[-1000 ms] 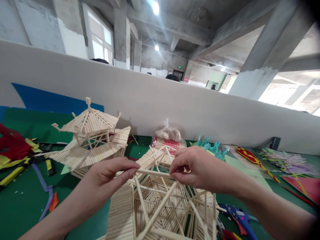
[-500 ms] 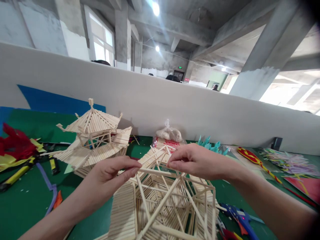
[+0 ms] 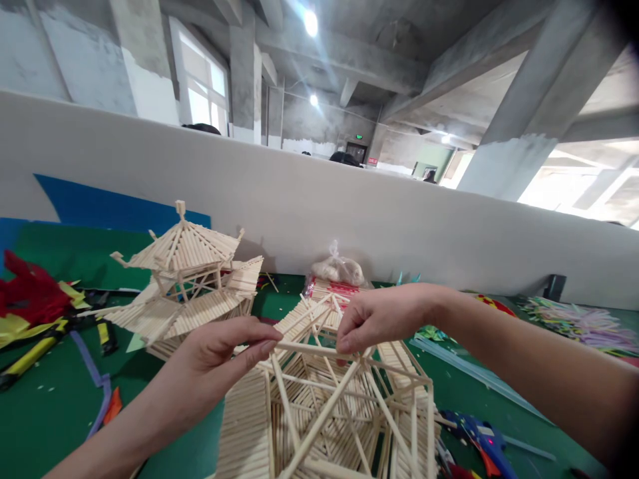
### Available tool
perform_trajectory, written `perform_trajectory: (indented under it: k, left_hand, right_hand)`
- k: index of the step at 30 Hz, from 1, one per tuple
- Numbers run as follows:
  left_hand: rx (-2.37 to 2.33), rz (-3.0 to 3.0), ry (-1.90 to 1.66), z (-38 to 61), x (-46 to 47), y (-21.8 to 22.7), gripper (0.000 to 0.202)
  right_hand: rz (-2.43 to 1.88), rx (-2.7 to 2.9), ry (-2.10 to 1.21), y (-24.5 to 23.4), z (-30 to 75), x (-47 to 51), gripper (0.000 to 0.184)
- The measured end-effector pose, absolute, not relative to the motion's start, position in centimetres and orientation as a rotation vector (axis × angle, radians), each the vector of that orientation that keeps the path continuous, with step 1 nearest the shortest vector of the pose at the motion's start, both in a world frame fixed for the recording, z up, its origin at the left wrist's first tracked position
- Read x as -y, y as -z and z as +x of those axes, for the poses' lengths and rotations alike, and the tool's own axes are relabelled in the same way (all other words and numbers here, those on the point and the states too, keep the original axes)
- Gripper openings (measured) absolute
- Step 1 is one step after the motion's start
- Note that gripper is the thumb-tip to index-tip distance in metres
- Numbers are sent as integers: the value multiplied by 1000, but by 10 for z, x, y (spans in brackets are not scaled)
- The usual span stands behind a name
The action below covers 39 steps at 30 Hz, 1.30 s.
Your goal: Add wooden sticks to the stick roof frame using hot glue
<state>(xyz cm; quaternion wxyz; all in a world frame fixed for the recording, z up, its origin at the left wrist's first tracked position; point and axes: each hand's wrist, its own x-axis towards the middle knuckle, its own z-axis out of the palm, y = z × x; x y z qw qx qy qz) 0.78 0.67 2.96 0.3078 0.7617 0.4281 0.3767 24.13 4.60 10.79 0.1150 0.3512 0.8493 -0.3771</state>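
Note:
In front of me stands a pavilion model (image 3: 244, 426) built of thin wooden sticks, its top an open frame of crossing sticks. One wooden stick (image 3: 312, 350) lies level across the frame's far side. My left hand (image 3: 234, 352) pinches the left end of that stick between thumb and fingertips. Toward its right end, near where several sticks meet, my right hand (image 3: 374, 322) is closed with thumb and fingers on the stick. The right fingertips are partly hidden behind it.
A roofed stick pavilion (image 3: 184, 266) stands at left. Behind is a plastic bag (image 3: 339, 269) against a white partition (image 3: 424, 246). A blue glue gun (image 3: 474, 432) and clear glue sticks (image 3: 479, 376) lie right; a yellow cutter knife (image 3: 34, 352) and red material (image 3: 34, 289) lie left.
My right hand has lowered and tilted downward, its fingertips now on the stick near the joint. The right wrist is raised, uncovering the glue sticks. My left hand keeps its pinch.

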Motion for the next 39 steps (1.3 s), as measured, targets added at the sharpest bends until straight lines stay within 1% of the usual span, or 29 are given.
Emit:
perform_trajectory:
  k: [13, 21, 30, 35, 39]
  left_hand:
    - [-1151, 2038, -959, 7, -7, -30, 11]
    - [-1155, 2058, -970, 7, -8, -29, 11]
    - [-1157, 2067, -955, 6, -7, -29, 11]
    - [-1150, 2061, -970, 7, -7, -29, 11]
    - [-1151, 2060, -964, 7, -7, -29, 11]
  right_hand:
    - [1056, -2467, 1159, -104, 244, -51, 18]
    - [1139, -2476, 1093, -110, 240, -42, 17]
    - [1138, -2516, 1067, -108, 242, -42, 18]
    - [1137, -2537, 1040, -108, 241, -40, 15]
    - [1184, -2576, 966, -116, 243, -34, 23]
